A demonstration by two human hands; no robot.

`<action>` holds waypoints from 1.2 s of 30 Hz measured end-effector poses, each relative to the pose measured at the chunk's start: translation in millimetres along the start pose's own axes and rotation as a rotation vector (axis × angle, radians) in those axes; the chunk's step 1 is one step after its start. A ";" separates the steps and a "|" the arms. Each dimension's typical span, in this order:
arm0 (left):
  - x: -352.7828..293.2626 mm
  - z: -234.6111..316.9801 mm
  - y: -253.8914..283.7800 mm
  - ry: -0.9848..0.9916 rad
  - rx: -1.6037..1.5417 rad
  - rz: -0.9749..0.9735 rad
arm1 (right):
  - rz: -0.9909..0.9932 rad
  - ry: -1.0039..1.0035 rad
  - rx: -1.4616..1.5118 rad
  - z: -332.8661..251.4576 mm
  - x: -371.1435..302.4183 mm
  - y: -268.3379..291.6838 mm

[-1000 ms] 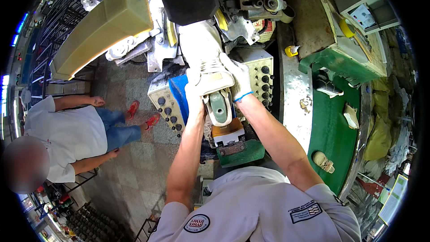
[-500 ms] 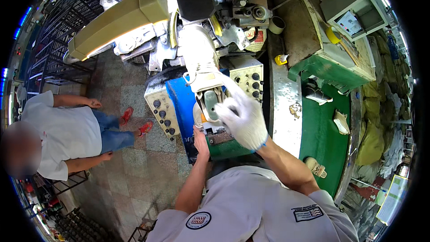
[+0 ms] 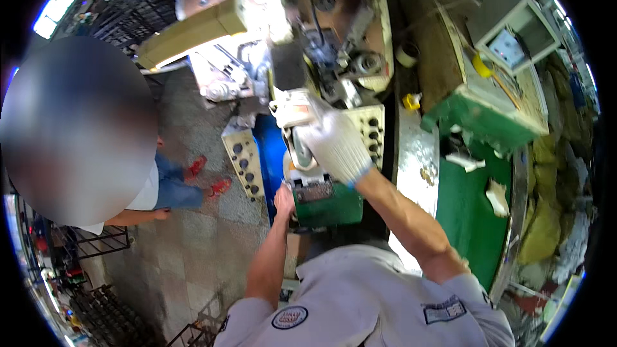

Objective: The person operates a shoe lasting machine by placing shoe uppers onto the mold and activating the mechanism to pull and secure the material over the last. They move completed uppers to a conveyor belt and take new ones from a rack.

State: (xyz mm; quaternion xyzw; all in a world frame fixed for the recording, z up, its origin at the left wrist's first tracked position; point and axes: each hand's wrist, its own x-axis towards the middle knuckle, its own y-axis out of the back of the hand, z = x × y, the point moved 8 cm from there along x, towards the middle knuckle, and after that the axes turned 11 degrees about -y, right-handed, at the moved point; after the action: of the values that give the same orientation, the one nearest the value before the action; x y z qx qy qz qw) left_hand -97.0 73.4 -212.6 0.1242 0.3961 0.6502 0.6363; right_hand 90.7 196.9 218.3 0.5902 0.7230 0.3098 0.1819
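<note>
Closest in: your bare left hand sits low, at the left edge of the green block on the machine's front. Fingers blurred; cannot tell whether they grasp anything.

Just beyond the block: the pale shoe, heel end toward you, a green last filling its opening. It stands in the middle of the machine, below the black block. Your gloved right hand overlaps its right side, fingers reaching over the upper. Blur and the glove hide the fingertips; whether they clasp the shoe or merely rest on it, cannot tell.

Handling, by judgement: the upper looks soft and likely to crease or pick up dirt; the last inside should make the whole piece stiff and fairly heavy. Knit glove ought to grip well enough. Best hold: both sides around the firm heel and last, not the loose collar or laces.

Either side of the shoe: knobbed control panels, with a blue panel inside the left one. Farther up, a yellow arm slants over the left.

Off right, past a worn metal ledge: green belt carrying a pale upper. Off left, a co-worker in red shoes.
</note>
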 end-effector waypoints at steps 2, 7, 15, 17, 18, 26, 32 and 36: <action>-13.0 24.2 24.3 -0.005 -0.141 0.033 | -0.101 -0.248 0.216 25.1 -34.5 -7.4; -30.5 4.0 64.8 0.067 -0.378 -0.082 | -0.116 -0.578 0.613 68.1 -100.4 15.3; -195.4 99.9 271.9 0.037 -0.330 0.093 | -0.211 -0.666 0.839 104.4 -177.0 16.2; -212.8 165.0 287.4 -0.026 -0.473 0.069 | -0.331 -0.507 0.883 87.4 -164.7 0.7; -214.0 190.3 289.9 -0.062 -0.543 0.053 | -0.383 -0.432 0.986 74.5 -158.1 -5.7; -168.0 344.9 210.1 -0.547 -0.576 0.022 | -0.406 -0.406 1.491 209.2 -170.9 20.5; -85.5 304.0 196.1 -0.216 -0.026 0.406 | 0.038 -0.744 1.429 397.9 -299.9 85.9; -63.4 301.9 166.9 -0.252 -0.060 0.524 | 0.166 -0.928 1.093 494.3 -409.4 124.9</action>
State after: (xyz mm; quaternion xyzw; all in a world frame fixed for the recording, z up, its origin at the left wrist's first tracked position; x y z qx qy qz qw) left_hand -7.6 143.2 119.3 0.2835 0.2489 0.7833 0.4941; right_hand 591.0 -69.4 -107.7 0.7204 0.5758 -0.3661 0.1248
